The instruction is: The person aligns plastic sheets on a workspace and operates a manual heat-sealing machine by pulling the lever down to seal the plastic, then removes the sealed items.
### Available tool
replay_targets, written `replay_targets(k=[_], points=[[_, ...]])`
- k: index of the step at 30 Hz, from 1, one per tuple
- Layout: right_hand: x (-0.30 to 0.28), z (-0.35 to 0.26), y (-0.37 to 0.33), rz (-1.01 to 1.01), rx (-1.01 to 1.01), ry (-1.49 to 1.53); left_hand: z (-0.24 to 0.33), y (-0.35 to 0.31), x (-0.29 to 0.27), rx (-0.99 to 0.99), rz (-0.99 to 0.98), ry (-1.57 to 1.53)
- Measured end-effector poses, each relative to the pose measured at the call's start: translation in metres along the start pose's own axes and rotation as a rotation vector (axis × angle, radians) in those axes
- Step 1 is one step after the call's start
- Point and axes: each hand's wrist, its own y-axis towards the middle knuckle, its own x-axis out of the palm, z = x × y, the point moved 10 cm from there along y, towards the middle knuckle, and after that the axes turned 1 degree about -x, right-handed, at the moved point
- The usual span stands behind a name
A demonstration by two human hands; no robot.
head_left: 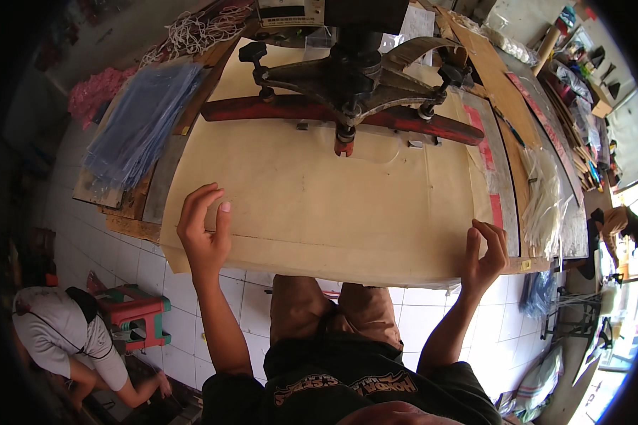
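My left hand (207, 230) is over the near left part of a tan sheet (298, 205), thumb and curved fingers apart, holding nothing. At the sheet's near right edge is my right hand (485, 256), its thumb and bent fingers apart with nothing visible between them. Whether either hand touches the sheet I cannot tell. Beyond my hands, a black metal press head (354, 88) with a long worn red bar (283, 108) stands above the far part of the sheet. A clear plastic piece (376, 145) lies partly beneath the bar.
Bluish clear plastic sheets (138, 127) are stacked at the left, near pink material (96, 92) and tangled white cord (198, 32). White strips (544, 198) and a pen (509, 127) lie at the right. A person (85, 340) bends beside a red-green stool (138, 315) at the lower left.
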Motion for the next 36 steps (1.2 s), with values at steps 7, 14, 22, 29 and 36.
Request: replay_targets(k=[7, 14, 22, 29, 36], points=[[0.0009, 0.0002, 0.0001, -0.003, 0.000, -0.004, -0.0002, 0.0003, -0.0002, 0.003, -0.001, -0.008], [0.0018, -0.0003, -0.0001, -0.013, -0.009, -0.007, 0.0001, 0.0006, 0.0005, -0.009, -0.003, -0.018], [0.0012, 0.0006, -0.0002, -0.009, -0.016, -0.001, 0.0006, 0.0012, 0.0008, -0.006, -0.001, -0.015], [0.0037, 0.0007, -0.0004, -0.016, -0.011, -0.001, -0.0025, -0.0001, 0.0009, -0.015, 0.004, -0.015], [0.0019, -0.0005, 0.0000, -0.009, -0.018, -0.011, -0.0006, 0.0004, 0.0008, -0.012, 0.001, -0.017]])
